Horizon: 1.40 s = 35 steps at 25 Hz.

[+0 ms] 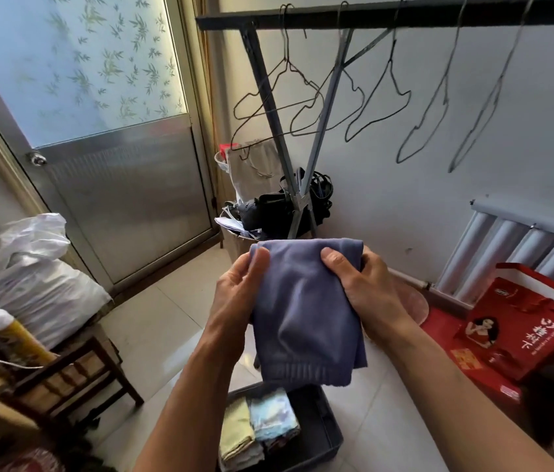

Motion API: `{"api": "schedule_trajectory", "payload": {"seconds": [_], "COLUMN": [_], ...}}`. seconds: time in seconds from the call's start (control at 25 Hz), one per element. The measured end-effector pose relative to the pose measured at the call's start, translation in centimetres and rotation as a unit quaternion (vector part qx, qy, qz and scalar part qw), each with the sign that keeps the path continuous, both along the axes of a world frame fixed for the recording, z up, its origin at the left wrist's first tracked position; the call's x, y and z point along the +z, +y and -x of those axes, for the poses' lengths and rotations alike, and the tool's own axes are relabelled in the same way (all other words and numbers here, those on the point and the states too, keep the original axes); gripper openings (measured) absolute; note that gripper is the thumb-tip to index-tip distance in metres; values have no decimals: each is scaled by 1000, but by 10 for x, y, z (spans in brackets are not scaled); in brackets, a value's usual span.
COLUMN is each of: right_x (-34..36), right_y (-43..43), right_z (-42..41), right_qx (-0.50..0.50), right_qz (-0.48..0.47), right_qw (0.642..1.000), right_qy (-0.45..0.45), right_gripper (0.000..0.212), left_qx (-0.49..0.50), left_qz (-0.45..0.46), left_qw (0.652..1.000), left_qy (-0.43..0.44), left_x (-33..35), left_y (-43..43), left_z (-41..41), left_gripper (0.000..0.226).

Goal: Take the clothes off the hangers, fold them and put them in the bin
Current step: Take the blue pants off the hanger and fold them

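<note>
A folded blue-purple garment (303, 311) with a ribbed hem hangs in front of me, held at its top edge. My left hand (234, 294) grips its upper left corner and my right hand (360, 284) grips its upper right corner. Directly below, on the floor, sits a dark grey bin (330, 434) holding a folded yellow piece (236, 434) and a folded light blue piece (274, 417). Above, several bare wire hangers (381, 100) hang from the dark rail of a drying rack (371, 17).
A metal door (125, 199) with a frosted pane is at the left. A wooden chair (74, 376) and white sacks (30, 277) stand at the lower left. Red gift boxes (521, 328) and a radiator (521, 253) are at the right. Bags (279, 206) crowd the rack's foot.
</note>
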State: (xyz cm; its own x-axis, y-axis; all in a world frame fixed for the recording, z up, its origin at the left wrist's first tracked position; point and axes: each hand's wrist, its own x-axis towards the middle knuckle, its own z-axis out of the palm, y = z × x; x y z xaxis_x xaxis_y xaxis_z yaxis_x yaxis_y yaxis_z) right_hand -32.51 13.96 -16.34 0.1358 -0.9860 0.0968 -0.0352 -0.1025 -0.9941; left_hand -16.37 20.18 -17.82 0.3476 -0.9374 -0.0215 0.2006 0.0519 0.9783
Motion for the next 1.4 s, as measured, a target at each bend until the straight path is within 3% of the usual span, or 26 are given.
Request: {"api": "schedule_trajectory", "payload": {"seconds": [0.08,0.16,0.24,0.28,0.4,0.6,0.72,0.84,1.0,1.16,1.4], "right_x": [-5,-13,-23,-32,-70,-119,-156,-195,-269,-368,-527], "right_y": [-9,-16,-14,-11,-16,-49,-72,-92,-110,-118,-115], "right_z": [-25,-51,-67,-77,-102,-140,-158,-165,-167,-166,-150], "right_qx": [-1,41,125,162,150,86,65,86,145,76,-6], "right_qz": [-27,-113,-235,-278,-304,-300,-320,-373,-420,-431,-488], "right_qw": [1000,988,941,921,926,936,934,907,884,895,872], "right_qy": [-14,-95,-207,-220,-168,-161,-145,-175,-143,-87,-42], "right_gripper": [27,41,44,43,52,25,26,34,30,17,9], "left_qx": [-25,5,50,70,111,187,100,28,70,101,104], "left_qz": [1,21,37,38,3,-130,-158,-131,-168,-228,-311], "left_qw": [1000,1000,998,996,994,969,978,988,982,965,942], "left_qy": [-16,-18,-20,-27,-19,91,95,77,57,79,63], "left_x": [-8,-17,-24,-29,-48,-98,-134,-182,-270,-367,-523], "left_y": [1,-3,-10,-14,-26,-52,-63,-73,-91,-95,-98], "left_z": [-19,-42,-63,-73,-96,-124,-136,-149,-163,-155,-134], "left_gripper": [54,49,38,35,37,44,52,34,33,33,41]}}
